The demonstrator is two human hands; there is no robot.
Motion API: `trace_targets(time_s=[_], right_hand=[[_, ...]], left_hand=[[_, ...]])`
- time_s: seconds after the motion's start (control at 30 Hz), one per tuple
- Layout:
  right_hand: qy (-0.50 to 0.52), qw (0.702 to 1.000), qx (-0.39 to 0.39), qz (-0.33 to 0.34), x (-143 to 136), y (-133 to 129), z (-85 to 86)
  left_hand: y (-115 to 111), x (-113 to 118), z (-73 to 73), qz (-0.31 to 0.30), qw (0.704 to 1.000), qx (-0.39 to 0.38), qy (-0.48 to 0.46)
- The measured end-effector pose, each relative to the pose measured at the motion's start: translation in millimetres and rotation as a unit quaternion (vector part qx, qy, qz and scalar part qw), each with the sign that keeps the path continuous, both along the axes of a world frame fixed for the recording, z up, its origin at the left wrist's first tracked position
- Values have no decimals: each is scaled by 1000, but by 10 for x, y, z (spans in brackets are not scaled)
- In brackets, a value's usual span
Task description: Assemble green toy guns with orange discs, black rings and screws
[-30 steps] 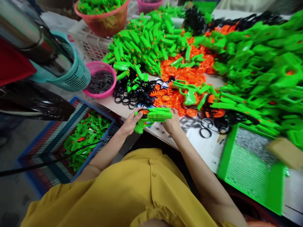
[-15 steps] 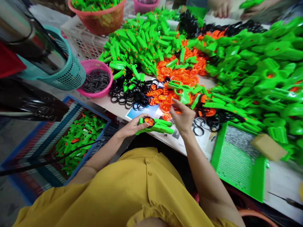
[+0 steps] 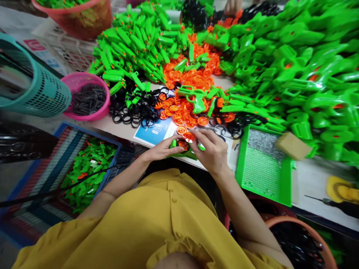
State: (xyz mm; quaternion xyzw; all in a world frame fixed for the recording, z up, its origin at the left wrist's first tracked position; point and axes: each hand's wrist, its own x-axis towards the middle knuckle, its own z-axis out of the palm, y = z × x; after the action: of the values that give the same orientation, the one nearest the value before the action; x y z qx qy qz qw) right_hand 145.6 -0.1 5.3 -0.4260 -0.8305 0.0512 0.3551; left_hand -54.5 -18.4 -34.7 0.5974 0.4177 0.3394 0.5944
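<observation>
Head view: the right hand (image 3: 211, 151), half a second earlier over the loose orange parts (image 3: 184, 110), now pinches an orange disc (image 3: 189, 136) beside the green toy body (image 3: 189, 154), which the left hand (image 3: 162, 150) clamps at the table's edge (image 3: 117, 130); work appears to have passed from fetching to fitting.

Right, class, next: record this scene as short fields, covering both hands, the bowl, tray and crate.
Left hand: holding a green toy piece
Right hand: at an orange disc, grip unclear
Pink bowl: dark pieces inside
Green tray: grey bits inside, tan block at its right rim
Blue crate: green parts inside
</observation>
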Motion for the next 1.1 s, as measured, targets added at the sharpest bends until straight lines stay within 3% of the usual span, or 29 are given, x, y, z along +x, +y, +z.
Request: trace_targets(time_s=[0.17, 0.37, 0.7, 0.83, 1.1], right_hand=[[-52, 998, 24, -11, 111, -59, -25], [-73, 996, 52, 27, 238, -105, 24], [20, 987, -36, 155, 383, -110, 106], [44, 982, -110, 145, 432, -100, 216], [-29, 973, -180, 141, 517, -11, 366]], left_hand=[[50, 79, -24, -2, 1000, -6, 7], [90, 167, 9, -6, 1000, -3, -19], [127, 222, 63, -21, 999, 37, -6], [155, 256, 36, -44, 994, 96, 4], [195, 307, -135, -56, 987, 148, -6]])
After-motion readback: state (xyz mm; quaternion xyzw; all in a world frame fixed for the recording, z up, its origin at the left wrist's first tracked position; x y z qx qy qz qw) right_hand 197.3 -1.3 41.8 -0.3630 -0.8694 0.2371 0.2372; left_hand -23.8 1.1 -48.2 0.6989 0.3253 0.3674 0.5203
